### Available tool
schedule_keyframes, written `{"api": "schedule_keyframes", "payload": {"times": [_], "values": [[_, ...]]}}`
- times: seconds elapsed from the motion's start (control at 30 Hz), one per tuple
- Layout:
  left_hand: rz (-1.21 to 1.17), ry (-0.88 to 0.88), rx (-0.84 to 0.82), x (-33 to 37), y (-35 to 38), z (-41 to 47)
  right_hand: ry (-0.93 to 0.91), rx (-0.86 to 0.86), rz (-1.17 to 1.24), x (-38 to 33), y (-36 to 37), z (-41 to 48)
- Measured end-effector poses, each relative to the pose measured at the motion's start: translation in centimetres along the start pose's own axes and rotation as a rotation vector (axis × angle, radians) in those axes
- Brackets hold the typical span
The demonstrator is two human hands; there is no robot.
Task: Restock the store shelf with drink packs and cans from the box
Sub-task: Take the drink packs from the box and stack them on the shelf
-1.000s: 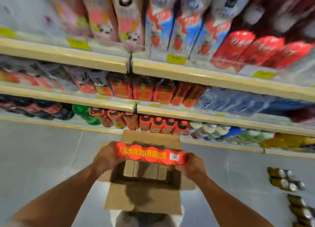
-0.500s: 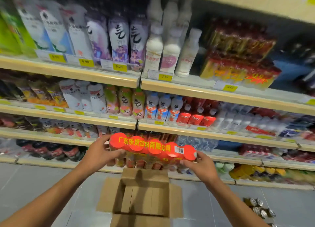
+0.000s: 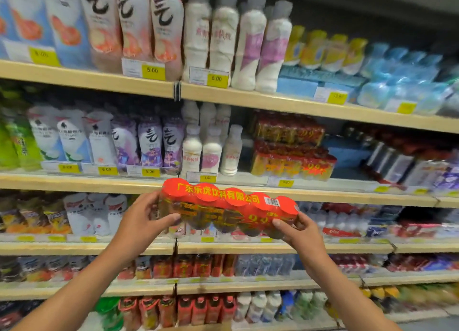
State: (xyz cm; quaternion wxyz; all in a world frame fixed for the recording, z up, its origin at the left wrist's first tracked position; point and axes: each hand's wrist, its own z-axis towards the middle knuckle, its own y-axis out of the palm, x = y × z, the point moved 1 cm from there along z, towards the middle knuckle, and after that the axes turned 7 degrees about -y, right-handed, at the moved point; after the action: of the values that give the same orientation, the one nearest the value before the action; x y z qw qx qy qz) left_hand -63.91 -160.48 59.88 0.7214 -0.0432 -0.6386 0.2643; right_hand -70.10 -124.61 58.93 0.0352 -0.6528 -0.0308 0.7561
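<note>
I hold a shrink-wrapped drink pack [image 3: 223,206] with a red top and yellow characters, level in front of the shelving. My left hand [image 3: 141,221] grips its left end and my right hand [image 3: 298,229] grips its right end. Up and to the right, a stack of matching red and yellow packs [image 3: 290,152] sits on a wooden shelf [image 3: 323,189]. Only a sliver of the cardboard box [image 3: 198,327] shows at the bottom edge.
Several wooden shelves are packed with bottles: white yoghurt bottles [image 3: 211,152] left of the pack stack, dark cans [image 3: 387,159] to its right, blue packs [image 3: 397,82] on the shelf above. Yellow price tags line the shelf edges.
Both hands have lifted the pack from just above the open box up to chest height before the shelves. The view has tilted up, and the box has dropped almost out of sight.
</note>
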Motion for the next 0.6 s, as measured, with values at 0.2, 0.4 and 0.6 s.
{"api": "schedule_keyframes", "payload": {"times": [0.2, 0.4, 0.6], "values": [[-0.032, 0.07, 0.024, 4.5, 5.1, 3.5, -0.119, 0.012, -0.128, -2.1, -6.5, 4.3], [-0.009, 0.075, 0.03, 7.9, 12.8, 7.6, -0.202, 0.032, -0.181, -3.5, -13.9, 9.4], [0.005, 0.002, 0.051, 10.8, 19.3, 13.0, -0.258, 0.065, -0.185, -4.4, -18.3, 16.0]]}}
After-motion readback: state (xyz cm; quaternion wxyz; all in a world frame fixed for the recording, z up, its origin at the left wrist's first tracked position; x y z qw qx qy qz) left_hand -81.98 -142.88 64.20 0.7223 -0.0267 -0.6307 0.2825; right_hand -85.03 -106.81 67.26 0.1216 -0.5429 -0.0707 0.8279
